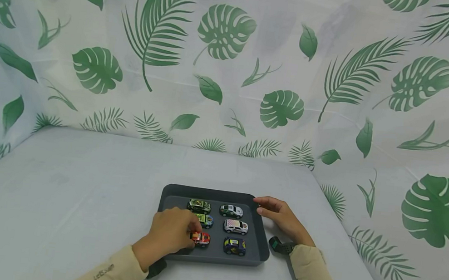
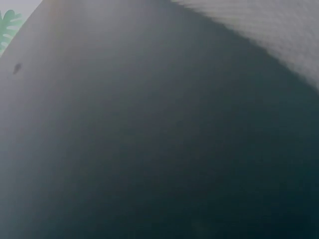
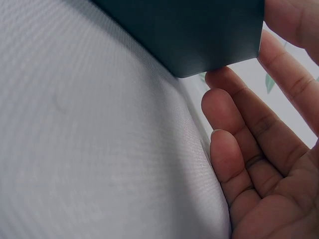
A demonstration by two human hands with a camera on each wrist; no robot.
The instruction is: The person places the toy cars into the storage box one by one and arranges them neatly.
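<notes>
Red car (image 1: pixel 201 239) sits in the near-left slot of the grey tray (image 1: pixel 260 246), front row of a two-by-three grid. My left hand (image 1: pixel 169 231) covers its left end — fingers curled down onto it, pinching it as far as I can tell from the head view. The left wrist view shows only a dark blur and a strip of white cloth. Behind the red car stand two green cars (image 1: pixel 199 206); the right column holds a silver car (image 1: pixel 231 211), a white car (image 1: pixel 235 226) and a blue car (image 1: pixel 235 246). My right hand (image 1: pixel 282 219) rests at the tray's far-right corner (image 3: pixel 199 55) — fingers (image 3: pixel 234 124) straight and together, touching the rim, gripping nothing. Tray lies on a white table (image 1: pixel 79 188).
</notes>
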